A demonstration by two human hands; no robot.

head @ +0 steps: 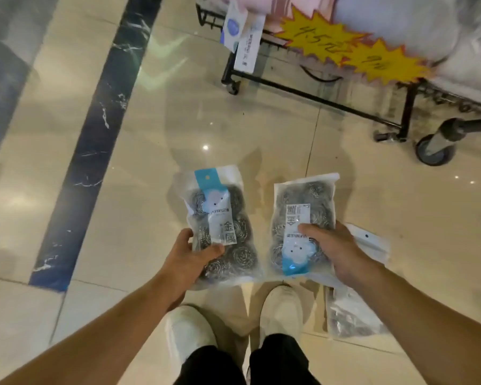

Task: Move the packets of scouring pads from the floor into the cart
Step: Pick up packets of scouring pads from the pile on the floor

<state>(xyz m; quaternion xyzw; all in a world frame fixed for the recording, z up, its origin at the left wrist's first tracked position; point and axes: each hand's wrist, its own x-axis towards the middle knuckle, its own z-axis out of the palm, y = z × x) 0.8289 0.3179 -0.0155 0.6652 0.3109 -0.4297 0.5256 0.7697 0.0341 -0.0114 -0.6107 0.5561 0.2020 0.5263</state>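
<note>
From your head camera you hold two clear plastic packets of steel-wire scouring pads above the glossy beige tiled floor (261, 129) — your left hand (190, 257) pinches the left packet (220, 223), your right hand (336, 251) clamps the right packet (300, 218). A third packet (353, 315) lies on the tiles beside your two white shoes (189, 332) — one black wire cart (317, 98) stands ahead.
</note>
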